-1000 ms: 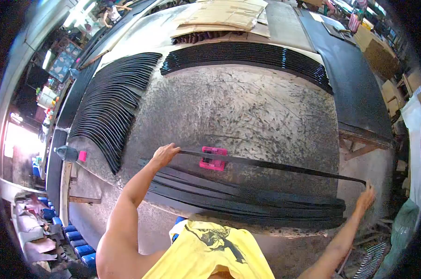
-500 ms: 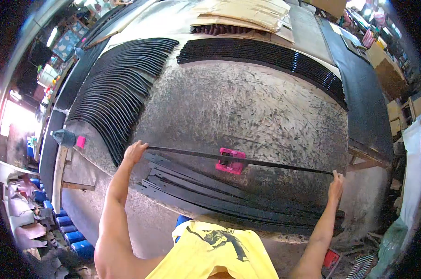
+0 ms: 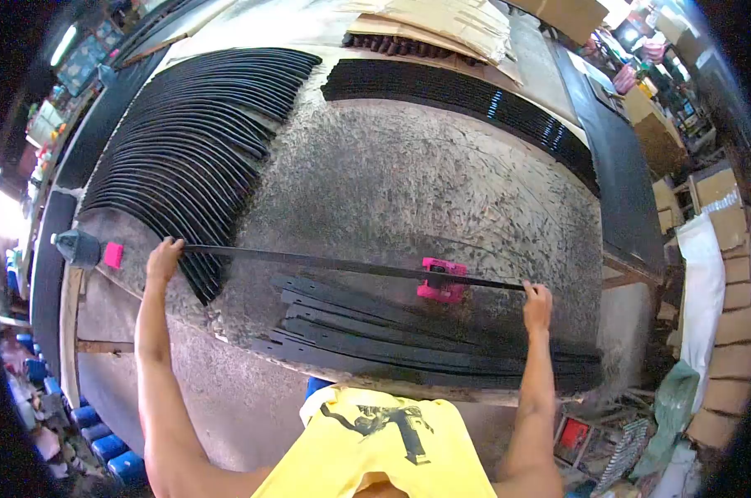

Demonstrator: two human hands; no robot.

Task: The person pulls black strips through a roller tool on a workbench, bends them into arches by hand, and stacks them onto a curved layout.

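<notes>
A long black strap (image 3: 334,265) is stretched nearly straight across the worktable between my two hands. My left hand (image 3: 165,259) is closed on its left end, in front of a fanned row of black straps (image 3: 185,149). At the right end, my right hand (image 3: 537,305) pinches the strap. The strap passes over a small pink holder (image 3: 442,293) with something dark in it that I cannot make out. Between my arms, along the near table edge, lie several flat black straps (image 3: 367,336), some with holes at their left ends.
A second row of black straps (image 3: 450,93) lies at the back, with brown cardboard sheets (image 3: 442,25) beyond. A pink block (image 3: 112,255) and a dark bottle-like container (image 3: 77,247) stand at the left corner. Blue rolls (image 3: 125,467) lie on the floor at lower left.
Both hands have shifted left with the strap still stretched between them. The pink holder now sits closer to the strap's right end. The camera view has also shifted a little.
</notes>
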